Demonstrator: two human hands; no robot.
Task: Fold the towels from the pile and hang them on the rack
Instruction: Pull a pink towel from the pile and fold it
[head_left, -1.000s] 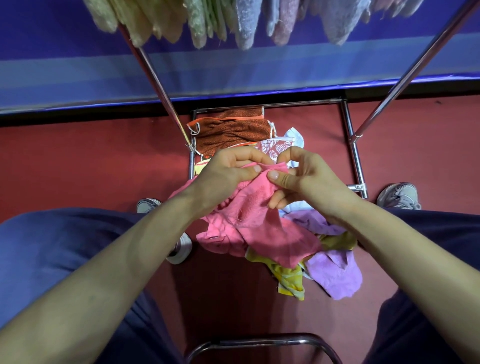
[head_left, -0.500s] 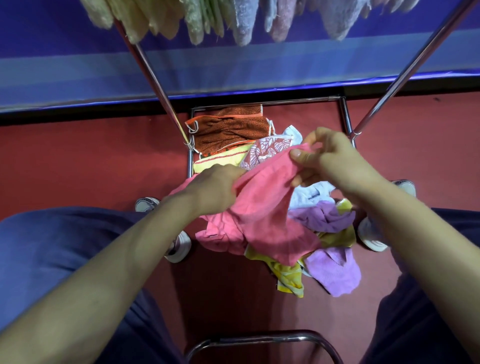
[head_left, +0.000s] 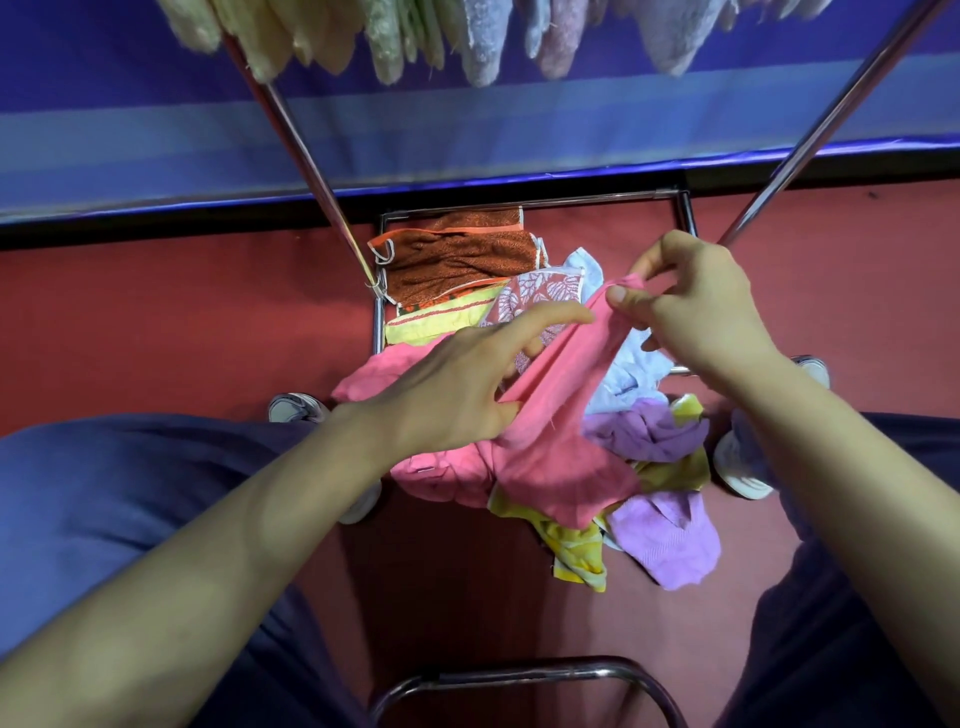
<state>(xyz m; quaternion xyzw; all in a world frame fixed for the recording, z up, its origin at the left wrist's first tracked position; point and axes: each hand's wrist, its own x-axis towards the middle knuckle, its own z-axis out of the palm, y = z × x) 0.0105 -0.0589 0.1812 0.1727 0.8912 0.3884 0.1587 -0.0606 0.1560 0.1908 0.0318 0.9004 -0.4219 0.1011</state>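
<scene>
Right hand (head_left: 696, 306) has swung out to the right and now pinches the pink towel (head_left: 550, 457) by its top edge, thumb against fingers, lifting that corner off the pile (head_left: 649, 431). Left hand (head_left: 452, 395) has let go of its bunch: fingers stretched out, index running up the same edge toward the right hand. So the towel is being spread to find a straight edge, and the fold hasn't begun, I'd say. The rest of it droops onto the pile on the floor between the rack (head_left: 306, 156) poles, with hung towels (head_left: 483, 47) far above. No brand or writing readable anywhere.
</scene>
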